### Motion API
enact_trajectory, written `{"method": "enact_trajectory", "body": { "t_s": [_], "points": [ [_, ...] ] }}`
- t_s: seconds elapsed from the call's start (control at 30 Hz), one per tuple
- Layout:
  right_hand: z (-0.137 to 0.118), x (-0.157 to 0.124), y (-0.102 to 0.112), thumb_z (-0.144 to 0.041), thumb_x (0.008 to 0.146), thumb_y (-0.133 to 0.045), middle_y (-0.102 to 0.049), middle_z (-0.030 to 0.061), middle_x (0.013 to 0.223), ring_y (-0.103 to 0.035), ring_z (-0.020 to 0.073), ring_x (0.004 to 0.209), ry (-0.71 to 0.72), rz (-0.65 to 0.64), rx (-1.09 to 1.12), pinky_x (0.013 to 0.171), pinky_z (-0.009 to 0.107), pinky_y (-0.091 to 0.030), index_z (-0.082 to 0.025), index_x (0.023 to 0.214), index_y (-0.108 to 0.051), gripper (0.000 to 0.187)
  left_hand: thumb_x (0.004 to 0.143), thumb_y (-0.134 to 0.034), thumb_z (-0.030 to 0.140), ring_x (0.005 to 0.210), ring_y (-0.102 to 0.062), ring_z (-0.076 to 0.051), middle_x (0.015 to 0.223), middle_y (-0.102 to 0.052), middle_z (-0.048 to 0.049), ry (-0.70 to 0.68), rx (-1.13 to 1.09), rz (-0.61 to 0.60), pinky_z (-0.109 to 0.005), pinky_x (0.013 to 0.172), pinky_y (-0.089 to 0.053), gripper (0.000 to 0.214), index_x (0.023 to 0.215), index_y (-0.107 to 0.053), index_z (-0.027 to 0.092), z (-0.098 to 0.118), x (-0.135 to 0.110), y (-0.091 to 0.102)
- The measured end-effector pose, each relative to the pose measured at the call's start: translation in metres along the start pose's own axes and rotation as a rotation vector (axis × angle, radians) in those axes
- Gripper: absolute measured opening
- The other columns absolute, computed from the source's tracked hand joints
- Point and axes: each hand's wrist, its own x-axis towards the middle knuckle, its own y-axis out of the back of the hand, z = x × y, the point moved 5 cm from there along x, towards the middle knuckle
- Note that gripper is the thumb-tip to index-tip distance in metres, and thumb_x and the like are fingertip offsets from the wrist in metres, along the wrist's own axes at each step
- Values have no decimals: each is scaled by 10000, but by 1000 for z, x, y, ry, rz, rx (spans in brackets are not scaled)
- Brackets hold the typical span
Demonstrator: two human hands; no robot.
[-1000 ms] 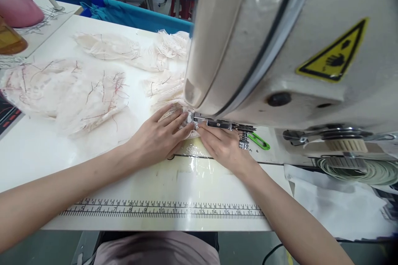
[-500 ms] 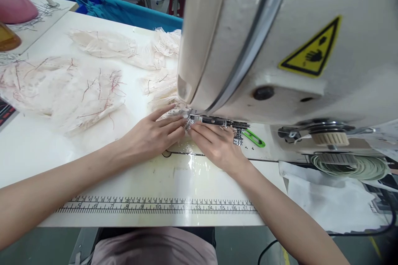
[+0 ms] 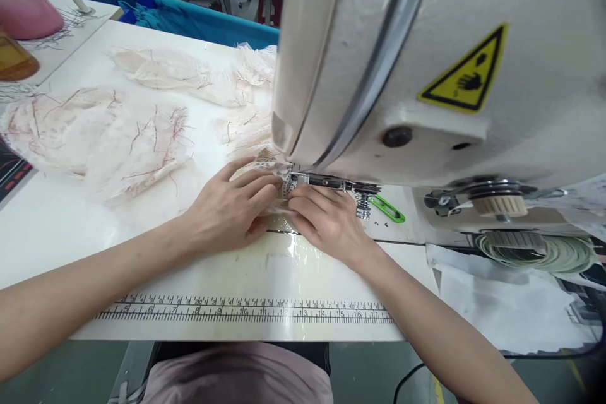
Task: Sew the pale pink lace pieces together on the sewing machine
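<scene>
Under the head of a sewing machine [image 3: 326, 57], a piece of pale lace fabric [image 3: 262, 165] lies at the needle area. My left hand [image 3: 231, 202] is on the left of it, fingers bent and closed on the lace, thumb tucked low. From the right, my right hand [image 3: 326, 218] has its fingers curled together on the same fabric, close beside the metal needle parts [image 3: 326, 182]. A thin fold of the cloth stretches between the two hands. The fingertips are partly hidden by the machine and fabric.
Sheer pale pieces with loose reddish threads [image 3: 99, 139] lie to the left, more fabric [image 3: 189, 72] behind. A green thread snipper [image 3: 387, 208] rests right of the needle area. A ruler strip [image 3: 246, 312] runs along the front edge. White cloth [image 3: 506, 303] lies at right.
My left hand has drawn its fingers in and its thumb has moved lower, toward me. More lace shows between the hands, and a fold now spans them. My right hand has hardly moved.
</scene>
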Motion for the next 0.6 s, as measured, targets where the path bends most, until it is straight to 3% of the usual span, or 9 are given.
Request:
{"method": "enact_trajectory", "body": {
  "t_s": [0.1,0.23,0.4,0.6],
  "points": [
    [0,-2,0,-177,909,-512,-665,-37,811,-590,117,800,-30,11,48,678,269,-395,-201,864,-556,67,811,-537,205,910,-667,-214,996,-727,-50,-49,19,14,-432,996,-459,74,868,-577,180,1,-1,5],
    [-4,-4,3,-211,909,-538,-683,-32,857,-599,135,866,2,58,20,781,301,-413,-220,991,-580,92,842,-533,191,808,-629,-178,838,-706,-5,-111,49,63,-402,953,-458,38,815,-558,203,3,-1,10],
    [-11,0,13,-178,871,-623,-686,-28,821,-595,132,838,136,142,55,856,321,-451,-218,886,-623,42,923,-520,239,784,-626,-155,788,-687,22,-149,58,82,-393,935,-452,151,779,-559,220,7,-1,11],
    [-14,4,19,-178,880,-633,-701,-15,866,-606,137,904,152,175,108,850,324,-476,-226,872,-636,49,927,-529,160,763,-614,-132,767,-672,41,-169,58,125,-393,957,-455,193,749,-572,221,10,-6,9]
  ]
}}
